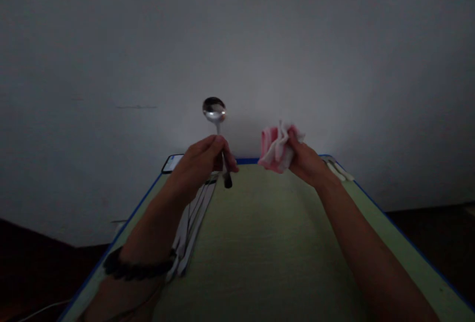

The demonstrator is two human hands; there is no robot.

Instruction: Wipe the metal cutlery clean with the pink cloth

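Observation:
My left hand [210,156] is closed round the handle of a metal spoon [214,110], whose shiny round bowl points up above the fingers. The dark end of its handle sticks out below. To the right, my right hand [302,156] grips a crumpled pink and white cloth [276,146]. Spoon and cloth are apart, both held up over the far part of the table. Beneath my left forearm lie several long metal utensils [196,223], partly hidden by the arm.
The table [260,233] has a pale green top and a blue edge, and a plain wall [237,40] rises behind it. A phone [171,163] with a lit screen lies at the far left corner. White-handled utensils [339,169] lie at the far right corner.

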